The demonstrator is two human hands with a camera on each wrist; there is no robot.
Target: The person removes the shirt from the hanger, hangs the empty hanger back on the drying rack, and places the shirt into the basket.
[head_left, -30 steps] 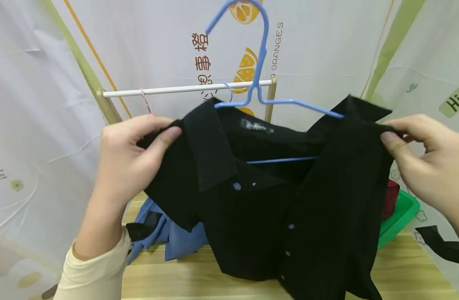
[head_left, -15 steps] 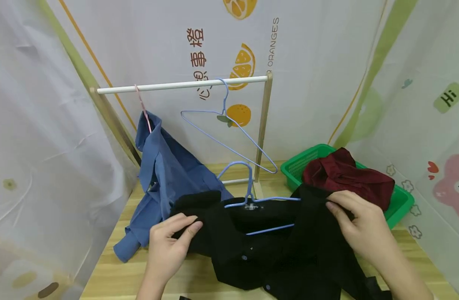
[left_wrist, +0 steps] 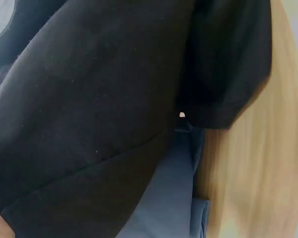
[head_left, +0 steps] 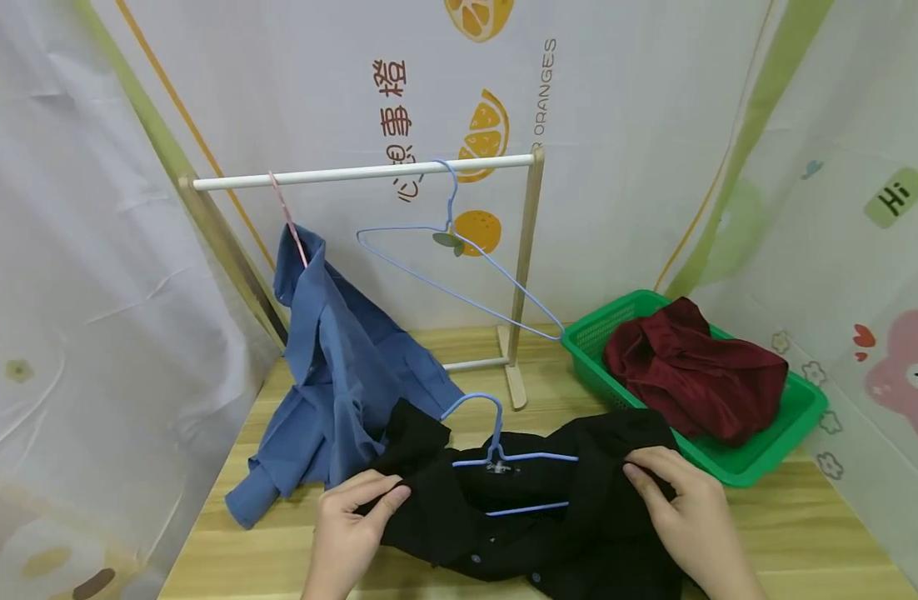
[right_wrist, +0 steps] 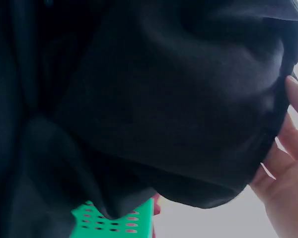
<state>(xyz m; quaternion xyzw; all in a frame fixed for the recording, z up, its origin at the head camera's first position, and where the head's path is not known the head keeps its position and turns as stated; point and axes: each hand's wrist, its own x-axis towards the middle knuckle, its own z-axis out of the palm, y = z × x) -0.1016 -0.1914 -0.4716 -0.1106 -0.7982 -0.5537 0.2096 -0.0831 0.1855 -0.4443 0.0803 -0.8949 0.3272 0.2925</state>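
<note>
Hands first: your left hand (head_left: 351, 521) pinches the left shoulder of the black shirt (head_left: 526, 517), thumb over fingers, and your right hand (head_left: 684, 518) pinches the right shoulder the same way; the right wrist view confirms fingertips (right_wrist: 294, 94) curled on the black cloth. Shirt lies low on the counter (head_left: 804, 533), front edge, between the blue shirt (head_left: 339, 375) and the green basket (head_left: 774, 450). Blue hanger (head_left: 496, 462) already sits inside the collar, hook sticking up toward the rack, bar visible across the neck opening. So, as I read it: hanger insertion looks done, shoulders being squared up, hanging not yet done. White rail (head_left: 361, 172) carries a pink hanger (head_left: 286, 212) with the blue shirt slumped off it onto the counter, plus an empty blue wire hanger (head_left: 459, 250) tilted toward the basket. Dark red garment (head_left: 691, 367) sits in the basket, untouched. Left to do, by my estimate: black shirt onto the rail, red piece after. Buttons on the black shirt look open, can't tell fully.
</note>
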